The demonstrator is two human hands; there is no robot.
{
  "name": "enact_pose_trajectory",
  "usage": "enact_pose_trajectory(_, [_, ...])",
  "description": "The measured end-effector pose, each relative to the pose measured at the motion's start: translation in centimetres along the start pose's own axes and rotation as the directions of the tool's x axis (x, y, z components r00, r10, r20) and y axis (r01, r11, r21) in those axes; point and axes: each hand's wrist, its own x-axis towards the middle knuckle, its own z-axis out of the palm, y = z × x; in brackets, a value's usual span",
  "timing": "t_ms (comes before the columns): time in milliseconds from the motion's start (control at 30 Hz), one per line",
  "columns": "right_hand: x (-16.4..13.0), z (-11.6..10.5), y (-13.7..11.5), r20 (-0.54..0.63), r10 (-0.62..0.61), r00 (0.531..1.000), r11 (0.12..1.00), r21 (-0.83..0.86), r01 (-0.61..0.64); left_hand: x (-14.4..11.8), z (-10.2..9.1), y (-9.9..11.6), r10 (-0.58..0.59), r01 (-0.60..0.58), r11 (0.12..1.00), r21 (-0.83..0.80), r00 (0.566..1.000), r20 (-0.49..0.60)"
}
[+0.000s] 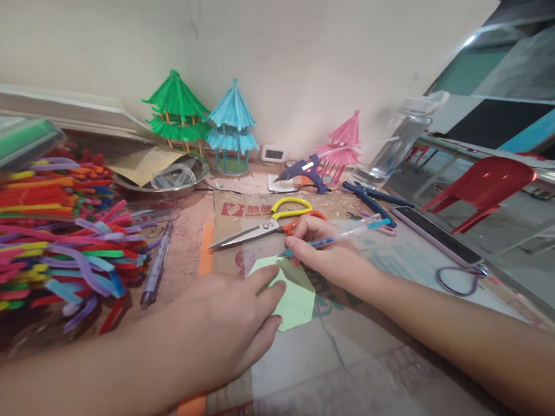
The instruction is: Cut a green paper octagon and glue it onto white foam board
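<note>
A pale green piece of paper with angled corners (301,301) lies on the cardboard-covered work surface. My left hand (238,315) rests on its left part, fingers stretched out over it. In my right hand (318,249) a clear pen with a blue cap end (351,231) is pinched, its tip at the paper's upper edge. Just beyond the hands lie scissors (255,232) with one yellow and one orange handle, blades pointing left.
Pipe cleaners (55,240) are heaped at left beside a marker (156,267). Behind stand green (176,102), blue (232,121) and pink (345,136) pavilion models, a glue gun (306,169) and a water bottle (393,143). Pliers (370,198) and a phone (435,233) lie at right.
</note>
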Motion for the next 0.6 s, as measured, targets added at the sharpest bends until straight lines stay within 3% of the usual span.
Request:
enact_pose_trajectory(200, [0.21,0.11,0.37,-0.049,-0.035,0.998,0.994,-0.109,0.030,0.03,-0.05,0.03,0.000,0.000,1.000,0.022,1.000,0.001])
enact_pose_trajectory(600, [0.08,0.29,0.08,-0.041,-0.038,0.998,0.993,-0.114,0.033,-0.01,-0.12,0.09,0.027,-0.026,0.998,0.057,1.000,-0.011])
